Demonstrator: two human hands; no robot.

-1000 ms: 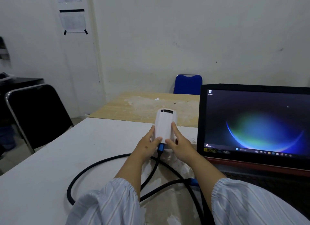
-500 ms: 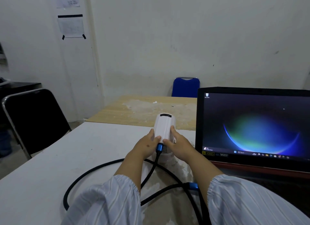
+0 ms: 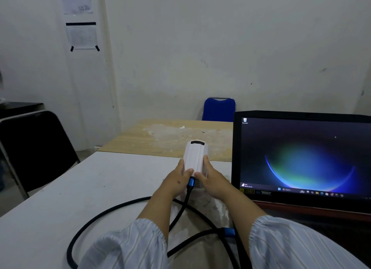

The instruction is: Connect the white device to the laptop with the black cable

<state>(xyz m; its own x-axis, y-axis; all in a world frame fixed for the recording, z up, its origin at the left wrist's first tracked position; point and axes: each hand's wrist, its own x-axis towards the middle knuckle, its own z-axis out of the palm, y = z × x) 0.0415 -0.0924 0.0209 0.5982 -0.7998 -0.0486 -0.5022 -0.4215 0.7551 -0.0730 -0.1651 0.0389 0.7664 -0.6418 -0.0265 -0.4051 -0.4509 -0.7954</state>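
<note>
- The left hand (image 3: 176,180) has its fingers (image 3: 181,167) laid along the left side of the white device (image 3: 195,158) and its thumb on the near top edge, so it grasps the device from the left.
- The right hand (image 3: 212,179) mirrors it: fingers (image 3: 205,160) against the device's right side, thumb on the near top edge, gripping from the right.
- Left of the device, well apart from it, a black chair (image 3: 34,148) stands beside the white table (image 3: 80,188).
- The black cable (image 3: 104,214) loops over the table on the near left of the device and runs under the left forearm.
- One blue-collared plug (image 3: 191,182) sits in the near end of the device, between the two thumbs, next to a vent grille.
- The white device lies on the white table, held between both hands, its far end with a dark window pointing away from the person.
- Behind the device lies a wooden tabletop (image 3: 160,140), and beyond that a blue chair (image 3: 218,109) at the wall.
- A second blue plug (image 3: 227,231) lies on the near right of the device, by the right forearm; whether it enters the laptop cannot be told.
- Just right of the device stands the open laptop (image 3: 301,156), screen lit with a desktop picture.
</note>
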